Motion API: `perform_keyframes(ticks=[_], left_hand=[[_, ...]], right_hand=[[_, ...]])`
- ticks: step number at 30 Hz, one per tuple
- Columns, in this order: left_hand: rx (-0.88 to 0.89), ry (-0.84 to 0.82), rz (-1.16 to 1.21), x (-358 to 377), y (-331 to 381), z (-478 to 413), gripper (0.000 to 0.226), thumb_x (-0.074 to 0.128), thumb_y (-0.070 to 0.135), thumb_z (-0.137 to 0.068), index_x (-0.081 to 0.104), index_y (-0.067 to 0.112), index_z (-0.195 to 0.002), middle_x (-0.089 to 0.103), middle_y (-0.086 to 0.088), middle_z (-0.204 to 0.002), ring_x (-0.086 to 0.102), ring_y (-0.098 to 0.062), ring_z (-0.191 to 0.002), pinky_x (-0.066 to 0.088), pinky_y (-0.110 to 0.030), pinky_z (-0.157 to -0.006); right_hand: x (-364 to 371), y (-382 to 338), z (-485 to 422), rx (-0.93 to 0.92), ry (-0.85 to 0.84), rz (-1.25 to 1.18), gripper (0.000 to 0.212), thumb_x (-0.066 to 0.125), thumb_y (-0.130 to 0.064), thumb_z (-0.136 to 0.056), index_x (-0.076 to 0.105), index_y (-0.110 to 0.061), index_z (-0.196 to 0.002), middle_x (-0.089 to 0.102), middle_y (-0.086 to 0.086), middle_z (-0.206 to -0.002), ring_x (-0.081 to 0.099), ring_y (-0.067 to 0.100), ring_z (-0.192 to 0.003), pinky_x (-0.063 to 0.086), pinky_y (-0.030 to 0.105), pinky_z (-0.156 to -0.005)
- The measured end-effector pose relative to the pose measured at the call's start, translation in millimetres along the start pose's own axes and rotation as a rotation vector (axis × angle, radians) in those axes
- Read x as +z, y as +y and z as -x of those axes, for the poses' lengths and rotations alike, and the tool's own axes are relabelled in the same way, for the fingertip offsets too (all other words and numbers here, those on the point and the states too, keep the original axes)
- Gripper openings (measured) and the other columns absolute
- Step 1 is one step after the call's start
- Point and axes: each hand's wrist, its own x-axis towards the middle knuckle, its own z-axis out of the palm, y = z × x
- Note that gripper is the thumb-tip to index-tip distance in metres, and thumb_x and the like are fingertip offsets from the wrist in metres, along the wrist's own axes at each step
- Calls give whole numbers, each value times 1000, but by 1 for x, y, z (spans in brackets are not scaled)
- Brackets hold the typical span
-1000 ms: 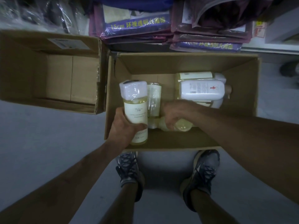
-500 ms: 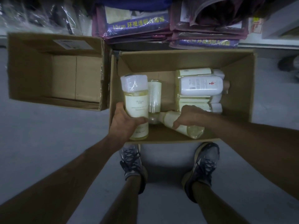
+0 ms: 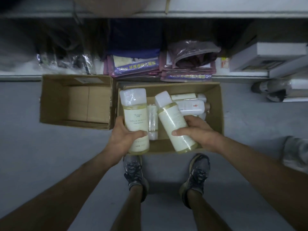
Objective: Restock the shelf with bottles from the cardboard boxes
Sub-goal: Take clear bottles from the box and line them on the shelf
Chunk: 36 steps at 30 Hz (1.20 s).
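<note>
Currently the left hand (image 3: 122, 139) grips one bottle (image 3: 135, 120) upright above the right-hand cardboard box (image 3: 215, 117), fingers curled round its lower body. The right hand (image 3: 198, 132) grips a second bottle (image 3: 176, 125), tilted left. More bottles (image 3: 190, 105) lie inside that box.

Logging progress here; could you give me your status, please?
Left hand grips pale-yellow plastic bottle. Right hand grips second bottle. Brown cardboard box holds more. Nothing blocking.

Dim, bluish light and a soft wide-angle view.
The shelf (image 3: 191, 30) recess sinks into near-black shadow, while the white-capped bottles (image 3: 135, 114) and the wrapped packets (image 3: 66, 62) catch a faint sheen. Straight lines bow toward the edges, the forearms (image 3: 66, 189) stretch at the corners, and the label print (image 3: 135, 121) reads slightly smeared.
</note>
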Motion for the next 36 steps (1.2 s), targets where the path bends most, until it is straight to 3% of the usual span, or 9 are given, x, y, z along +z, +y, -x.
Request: perform_keyframes(ticks=[4,10,17,22,24,28,31,36], left_hand=[[31,-15,48,-9,44,32,86,100,25,-69,47,29,-137,71,7,-121,70,-15,-109,63,-44,-83],[135,-3,115,-27,114,92,86,98,21,-72,46,28,-140,72,12,-121,71,-7,-108,61,-37,-88],[220,1,188,-51,188,175,89,96,40,-52,50,39,-128,76,21,-111,72,5,-98,60,-27,-77],[282,12,221,-73,234,238,88,97,36,-53,51,42,-128,76,20,-114,75,0,-100,64,-39,-84],[315,23,225,-83,254,263,93,97,36,-55,49,42,-134,76,19,-116,75,0,-102,63,-39,-84],[412,73,218,-102,290,314,87,98,27,-65,48,43,-134,75,20,-118,73,2,-104,60,-24,-78],[484,118,227,-116,313,351,84,97,24,-67,49,43,-134,76,19,-118,73,0,-105,61,-25,-79],[604,193,253,-140,352,415,85,97,20,-68,51,41,-136,76,17,-120,75,-5,-108,64,-34,-86]], right_hand=[[-4,-31,43,-105,26,-86,91,98,-41,-50,63,-28,-133,77,-12,-119,74,12,-109,61,46,-98],[-16,-82,115,-229,76,-159,93,97,-44,-47,57,-34,-130,77,-17,-116,75,7,-105,62,45,-95],[-37,-138,206,-355,117,-217,96,96,-42,-44,55,-30,-130,77,-19,-114,76,5,-103,63,45,-95],[-52,-173,272,-435,140,-211,91,97,-40,-47,55,-36,-128,77,-13,-117,76,11,-106,62,49,-96],[-55,-189,300,-471,150,-199,88,97,-42,-48,55,-42,-125,76,-18,-116,75,7,-105,63,45,-93],[-60,-221,358,-581,158,-182,84,98,-37,-54,53,-45,-124,72,-29,-115,73,-1,-104,63,29,-83],[-63,-245,399,-675,155,-159,83,98,-27,-61,51,-44,-127,71,-31,-115,71,-4,-105,61,17,-73],[-66,-297,470,-842,165,-106,86,96,-31,-58,49,-46,-130,70,-31,-115,71,-4,-105,61,17,-75]])
